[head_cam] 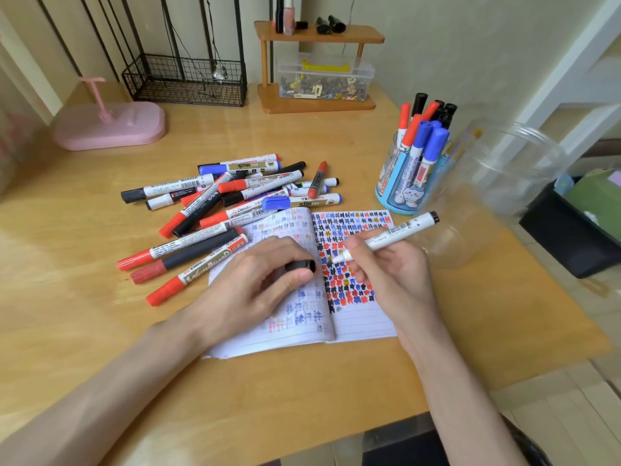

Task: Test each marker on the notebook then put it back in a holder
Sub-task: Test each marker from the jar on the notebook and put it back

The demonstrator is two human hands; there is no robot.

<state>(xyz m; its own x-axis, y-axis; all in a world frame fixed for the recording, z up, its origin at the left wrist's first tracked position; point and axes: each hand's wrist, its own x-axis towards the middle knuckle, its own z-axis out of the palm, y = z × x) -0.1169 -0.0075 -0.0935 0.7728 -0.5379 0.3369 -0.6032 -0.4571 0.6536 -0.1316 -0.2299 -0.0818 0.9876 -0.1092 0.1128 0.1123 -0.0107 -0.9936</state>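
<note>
An open notebook [364,314] lies in front of me, its right page covered with red, blue and black test marks. My right hand [389,264] grips an uncapped white marker [389,235], tip down near the marks on the right page. My left hand [258,274] rests on the left page and holds the black cap [300,265] between thumb and fingers. A pile of capped markers [228,200] lies on the table behind and left of the notebook. A blue holder [403,186] at the right stands full of several markers.
A clear empty jar [487,190] stands right of the blue holder, near the table's right edge. A pink stand [111,126], a black wire basket [188,79] and a wooden shelf with a clear box of clips [322,79] line the back of the table.
</note>
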